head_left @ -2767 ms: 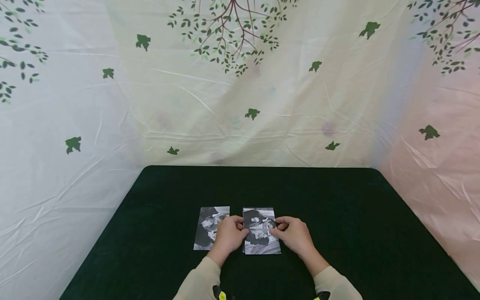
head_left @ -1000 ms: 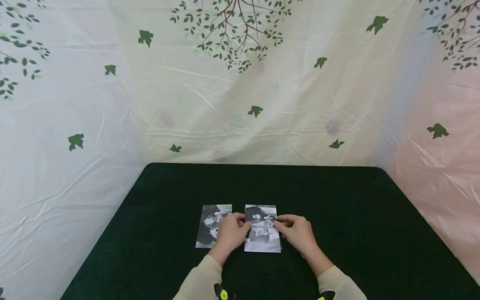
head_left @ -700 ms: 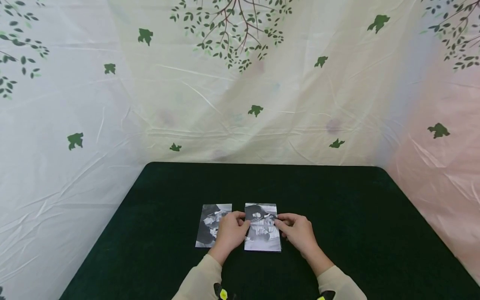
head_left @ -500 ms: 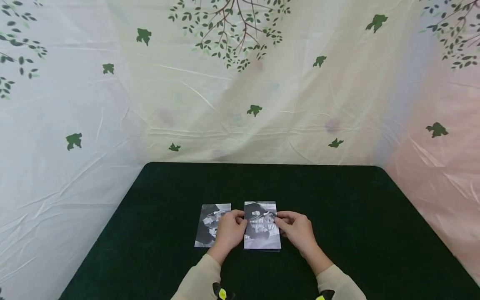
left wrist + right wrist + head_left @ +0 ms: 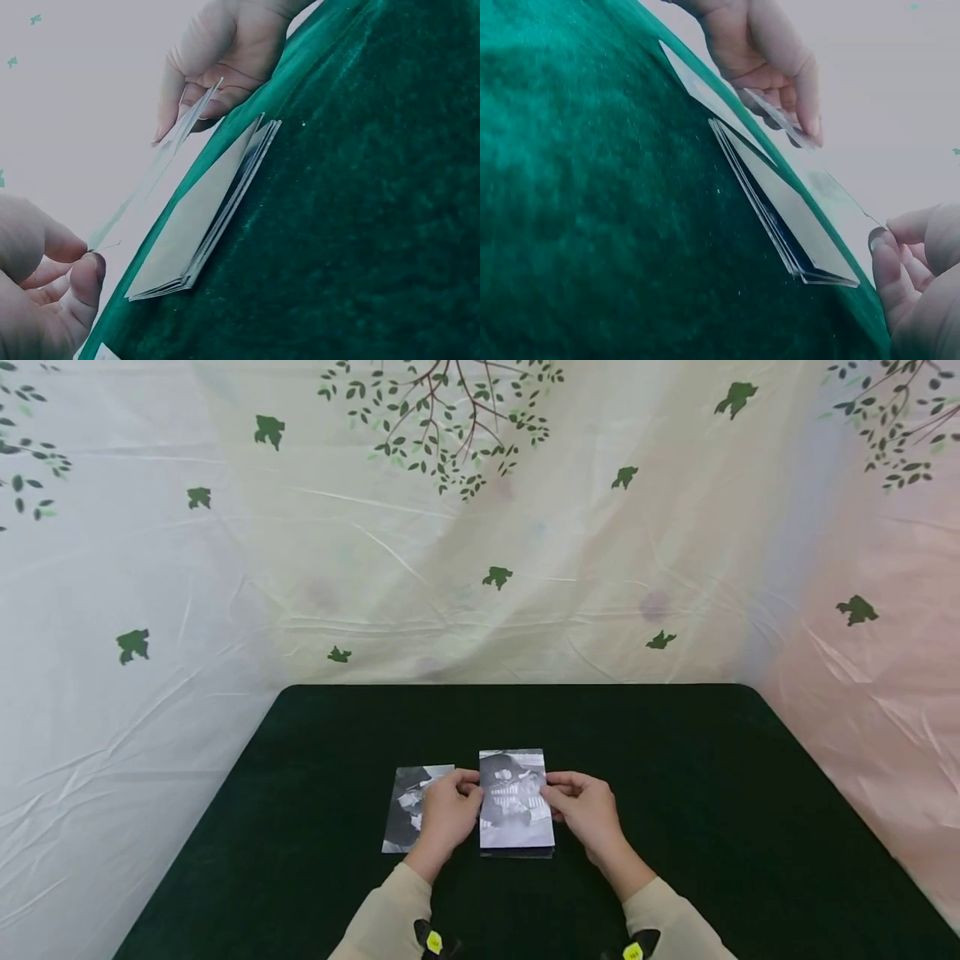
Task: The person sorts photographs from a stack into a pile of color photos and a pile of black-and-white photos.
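A black-and-white photo print (image 5: 513,802) is held up by its two long sides, the left hand (image 5: 448,810) pinching one edge between thumb and fingers and the right hand (image 5: 588,810) the other. Beneath it lies a small stack of prints (image 5: 202,217), apart from the held one in both wrist views. From the head only the stack's near edge shows. The top sheet of the stack is raised a little along one side. Left of the stack, another print (image 5: 401,810) lies flat, partly hidden behind the left hand.
A dark green cloth-covered table (image 5: 637,735) spreads around the prints. A pale curtain (image 5: 570,627) with printed leaves and green bird shapes hangs behind it and along both sides.
Both hands have lifted the top print up and slightly away from the stack, whose near edge now shows below it. The print on the left has stayed on the table.
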`<state>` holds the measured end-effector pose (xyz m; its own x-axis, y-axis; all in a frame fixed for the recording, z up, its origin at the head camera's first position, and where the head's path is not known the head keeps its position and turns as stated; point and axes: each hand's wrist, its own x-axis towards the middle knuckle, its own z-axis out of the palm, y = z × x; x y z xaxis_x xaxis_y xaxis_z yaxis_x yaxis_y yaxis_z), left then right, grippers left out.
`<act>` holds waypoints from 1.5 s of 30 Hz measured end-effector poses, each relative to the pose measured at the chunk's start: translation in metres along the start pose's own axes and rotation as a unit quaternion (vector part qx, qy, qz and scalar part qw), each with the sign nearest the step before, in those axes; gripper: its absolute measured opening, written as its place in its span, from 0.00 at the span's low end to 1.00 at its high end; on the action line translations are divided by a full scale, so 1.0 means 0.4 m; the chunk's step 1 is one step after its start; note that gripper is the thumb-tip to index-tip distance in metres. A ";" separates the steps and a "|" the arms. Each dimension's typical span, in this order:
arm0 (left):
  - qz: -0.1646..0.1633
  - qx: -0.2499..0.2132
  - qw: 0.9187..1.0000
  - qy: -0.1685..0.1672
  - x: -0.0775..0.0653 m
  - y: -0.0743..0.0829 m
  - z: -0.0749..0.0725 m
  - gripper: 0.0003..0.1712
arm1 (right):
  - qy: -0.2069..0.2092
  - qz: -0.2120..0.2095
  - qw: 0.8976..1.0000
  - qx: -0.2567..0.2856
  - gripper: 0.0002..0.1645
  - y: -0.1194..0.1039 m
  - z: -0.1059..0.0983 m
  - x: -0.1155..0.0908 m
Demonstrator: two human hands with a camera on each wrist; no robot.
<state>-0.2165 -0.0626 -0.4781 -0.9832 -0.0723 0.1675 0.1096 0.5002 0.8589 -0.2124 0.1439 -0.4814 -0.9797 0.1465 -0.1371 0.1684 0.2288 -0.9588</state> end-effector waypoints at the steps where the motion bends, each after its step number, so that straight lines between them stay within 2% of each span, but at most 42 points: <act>1: -0.005 -0.004 1.000 0.001 0.000 0.002 -0.003 0.08 | 0.000 0.001 1.000 0.003 0.13 -0.004 0.002 0.000; 6: -0.036 -0.043 0.998 -0.009 0.001 0.009 -0.017 0.09 | 0.010 0.011 1.000 0.008 0.12 -0.016 0.013 -0.006; 11: -0.067 -0.076 0.995 -0.008 -0.002 0.002 -0.035 0.11 | 0.019 0.004 1.000 0.016 0.12 -0.028 0.029 -0.023; 17: -0.100 -0.125 0.987 0.001 -0.015 -0.011 -0.076 0.12 | 0.027 -0.004 0.999 0.031 0.12 -0.043 0.062 -0.045; 23: -0.125 -0.146 0.981 0.012 -0.021 -0.021 -0.114 0.11 | 0.027 -0.009 0.999 0.042 0.13 -0.053 0.099 -0.059; 29: -0.137 -0.143 0.980 0.010 -0.029 -0.037 -0.157 0.12 | 0.004 -0.011 1.000 0.015 0.14 -0.060 0.130 -0.073; 34: -0.142 -0.129 0.981 0.013 -0.031 -0.058 -0.188 0.13 | -0.025 -0.019 0.999 0.014 0.15 -0.063 0.158 -0.078; 38: -0.145 -0.115 0.983 0.015 -0.030 -0.073 -0.212 0.13 | -0.036 -0.035 0.999 0.013 0.14 -0.065 0.187 -0.077; 45: -0.156 -0.085 0.984 0.011 -0.026 -0.100 -0.247 0.13 | -0.056 -0.062 0.996 -0.021 0.13 -0.071 0.227 -0.069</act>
<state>-0.1961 -0.1670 -0.4663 -0.9700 -0.2179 -0.1080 -0.1718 0.2995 0.9385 -0.1999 0.0461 -0.4729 -0.9989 0.0074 -0.0466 0.0469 0.2784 -0.9593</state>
